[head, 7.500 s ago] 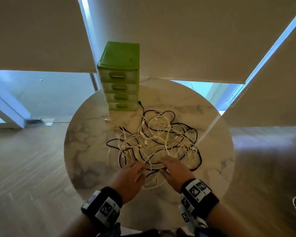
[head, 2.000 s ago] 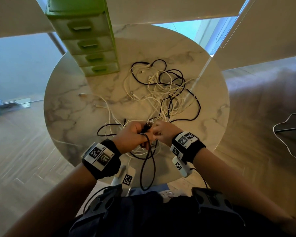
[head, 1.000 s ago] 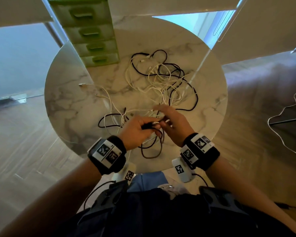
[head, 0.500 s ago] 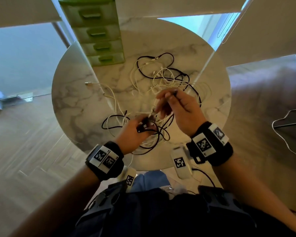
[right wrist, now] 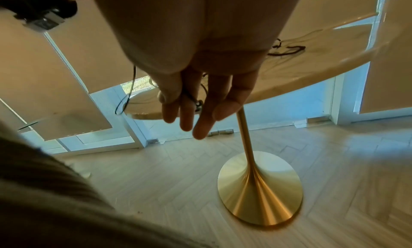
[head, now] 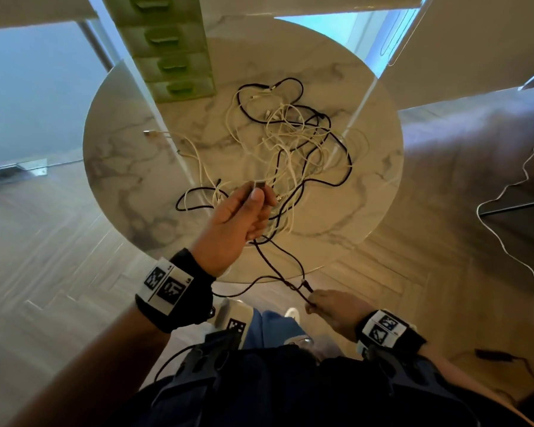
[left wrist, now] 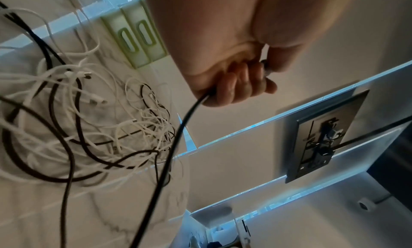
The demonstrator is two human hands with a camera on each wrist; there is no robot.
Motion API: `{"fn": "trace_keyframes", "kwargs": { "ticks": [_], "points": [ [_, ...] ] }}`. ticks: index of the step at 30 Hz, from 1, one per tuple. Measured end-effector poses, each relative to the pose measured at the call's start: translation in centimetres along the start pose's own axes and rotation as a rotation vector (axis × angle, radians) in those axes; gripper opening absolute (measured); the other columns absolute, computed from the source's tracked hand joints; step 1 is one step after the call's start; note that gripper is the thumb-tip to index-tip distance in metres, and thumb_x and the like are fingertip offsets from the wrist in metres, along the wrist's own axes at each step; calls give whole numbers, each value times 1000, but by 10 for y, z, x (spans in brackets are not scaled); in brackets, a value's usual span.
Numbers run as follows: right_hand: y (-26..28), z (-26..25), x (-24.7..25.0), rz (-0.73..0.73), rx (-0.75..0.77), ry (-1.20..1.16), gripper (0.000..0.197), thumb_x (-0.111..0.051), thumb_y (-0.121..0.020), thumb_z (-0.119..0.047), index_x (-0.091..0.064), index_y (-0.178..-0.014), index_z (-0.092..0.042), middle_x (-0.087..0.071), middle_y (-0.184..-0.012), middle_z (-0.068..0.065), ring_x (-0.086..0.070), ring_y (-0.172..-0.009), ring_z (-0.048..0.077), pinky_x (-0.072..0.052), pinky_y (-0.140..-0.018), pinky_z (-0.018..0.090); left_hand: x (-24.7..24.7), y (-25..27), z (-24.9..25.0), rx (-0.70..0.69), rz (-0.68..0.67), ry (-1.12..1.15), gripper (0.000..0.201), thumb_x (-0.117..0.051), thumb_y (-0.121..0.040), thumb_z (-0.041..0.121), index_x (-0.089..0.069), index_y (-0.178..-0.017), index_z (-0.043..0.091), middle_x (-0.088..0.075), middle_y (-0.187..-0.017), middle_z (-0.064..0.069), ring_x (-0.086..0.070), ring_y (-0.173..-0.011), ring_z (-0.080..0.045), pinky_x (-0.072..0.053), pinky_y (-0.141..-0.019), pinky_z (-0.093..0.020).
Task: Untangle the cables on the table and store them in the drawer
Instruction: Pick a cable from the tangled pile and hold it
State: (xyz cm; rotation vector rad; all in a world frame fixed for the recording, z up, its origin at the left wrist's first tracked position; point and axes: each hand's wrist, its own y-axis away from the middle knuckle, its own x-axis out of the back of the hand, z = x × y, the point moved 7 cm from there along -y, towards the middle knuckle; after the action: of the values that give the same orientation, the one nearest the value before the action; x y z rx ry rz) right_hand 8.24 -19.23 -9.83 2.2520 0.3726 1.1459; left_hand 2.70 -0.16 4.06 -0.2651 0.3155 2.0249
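Black cable (head: pixel 278 269) runs taut between both hands, seemingly to draw it free of the tangle (head: pixel 293 140) on the bench (head: pixel 130 155). Left hand (head: pixel 238 223) has its fingers clamped round the plug end; right hand (head: pixel 330 306), below the bench edge, pinches the other end. Green drawer unit (head: pixel 173 60) stands closed behind.

Round marble table (head: pixel 130 167) on a shiny gold stand (right wrist: pixel 260 190). Pale wooden floor (head: pixel 43 241) all around. Big windows (head: pixel 28 87) at ten o'clock, half covered by cream blinds (head: pixel 490 41) at two o'clock. Soft blue daylight.
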Motion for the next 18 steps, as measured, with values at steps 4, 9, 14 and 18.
{"fn": "trace_keyframes", "kwargs": {
  "ticks": [4,9,14,18],
  "points": [
    [19,-5,2,115,144,91,23,-43,-97,-17,-59,-113,-14,-61,-115,3,-53,-104,20,-37,-88,25,-18,16,3,-75,-25,89,33,-55,-81,62,-62,-85,30,-39,-61,10,-32,-53,-5,-29,-51,-20],
    [53,-24,3,304,357,140,22,-47,-91,-17,-62,-107,-20,-64,-101,-7,-50,-92,7,-34,-80,13,-49,40,0,-112,-2,55,29,-51,-86,58,-58,-92,30,-36,-60,13,-25,-51,-3,-24,-46,-18],
    [54,19,-29,-29,13,217,51,-44,-90,-4,-32,-138,-17,-32,-144,2,-55,-110,27,-47,-91,36,-83,54,-13,-65,27,99,22,-39,-91,37,-55,-92,21,-34,-63,7,-22,-56,-11,-18,-50,-26],
    [73,-10,39,396,108,-139,45,-49,-92,-17,-36,-135,-17,-43,-131,-4,-59,-82,11,-48,-76,22,-109,64,-30,-12,13,-7,23,-31,-96,31,-49,-96,17,-35,-64,7,-24,-57,-12,-21,-52,-27]
  ]
}}
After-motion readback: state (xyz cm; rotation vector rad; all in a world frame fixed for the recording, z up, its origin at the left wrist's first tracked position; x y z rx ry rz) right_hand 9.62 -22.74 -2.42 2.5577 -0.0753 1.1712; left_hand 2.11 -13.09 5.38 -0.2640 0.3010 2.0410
